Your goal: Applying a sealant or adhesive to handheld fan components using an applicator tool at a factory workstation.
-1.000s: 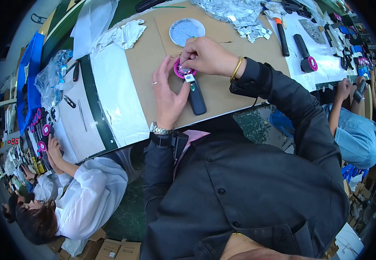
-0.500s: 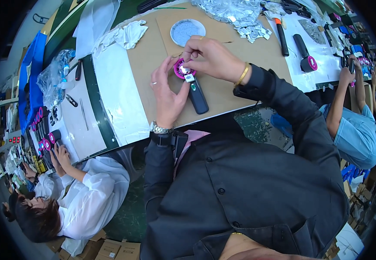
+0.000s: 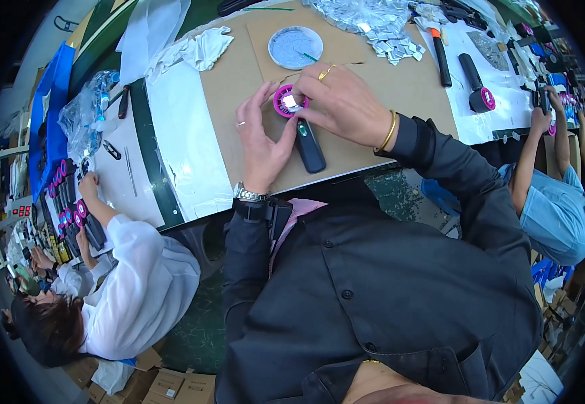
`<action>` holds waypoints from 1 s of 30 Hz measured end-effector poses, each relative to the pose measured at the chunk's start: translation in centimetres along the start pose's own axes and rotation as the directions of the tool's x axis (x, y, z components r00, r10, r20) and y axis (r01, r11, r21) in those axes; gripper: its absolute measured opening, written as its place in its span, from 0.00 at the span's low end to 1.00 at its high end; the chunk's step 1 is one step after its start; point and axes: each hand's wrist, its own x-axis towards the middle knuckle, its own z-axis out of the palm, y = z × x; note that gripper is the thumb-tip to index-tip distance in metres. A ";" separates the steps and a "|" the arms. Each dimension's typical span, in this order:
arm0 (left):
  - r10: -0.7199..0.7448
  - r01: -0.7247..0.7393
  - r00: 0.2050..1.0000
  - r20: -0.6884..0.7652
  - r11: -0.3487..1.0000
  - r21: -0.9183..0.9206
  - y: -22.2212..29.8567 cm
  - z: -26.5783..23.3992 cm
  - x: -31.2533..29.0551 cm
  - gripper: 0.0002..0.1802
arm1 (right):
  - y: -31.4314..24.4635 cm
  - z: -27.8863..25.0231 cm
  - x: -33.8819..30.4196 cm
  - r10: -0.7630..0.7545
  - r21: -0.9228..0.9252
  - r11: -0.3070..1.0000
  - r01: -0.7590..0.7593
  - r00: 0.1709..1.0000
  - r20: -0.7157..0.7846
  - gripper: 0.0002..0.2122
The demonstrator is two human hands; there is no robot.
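A black handheld fan (image 3: 310,149) with a magenta ring head (image 3: 280,102) lies on brown cardboard, its handle toward me. Inside the ring shows a shiny white square piece (image 3: 290,101). My left hand (image 3: 263,145) curves round the ring's left side, fingers at its far edge and thumb by the handle's top. My right hand (image 3: 339,108) is closed over the ring's right side, fingertips bent down at the white piece. A thin green stick (image 3: 309,57) sticks out above its knuckles, over a round white dish (image 3: 295,47) with grey contents; its other end is hidden.
Small silvery-white square pieces (image 3: 400,48) are heaped at the far right of the cardboard. An orange-and-black tool (image 3: 440,57) and another fan (image 3: 475,84) lie to the right. White cloth (image 3: 201,48), tweezers (image 3: 131,172) and a co-worker in white (image 3: 144,283) are left.
My right hand has come lower over the ring, and the green stick now shows above it. A white square near the handle's top no longer shows. The left co-worker's arms have moved apart.
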 end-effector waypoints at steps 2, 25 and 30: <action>0.002 -0.002 1.000 -0.009 1.000 -0.002 0.0 0.1 0.0 0.42 | 0.5 0.0 0.2 -0.098 -0.064 0.993 0.095 0.994 -0.050 0.10; -0.030 0.030 1.000 -0.002 0.999 -0.015 -0.9 0.0 -0.2 0.42 | 1.0 0.4 2.5 -0.081 -0.290 0.944 0.158 0.962 0.260 0.09; -0.050 0.050 0.999 -0.016 0.998 -0.028 -1.1 0.0 -0.1 0.42 | 1.4 0.5 2.7 -0.093 -0.315 0.928 0.200 0.941 0.325 0.10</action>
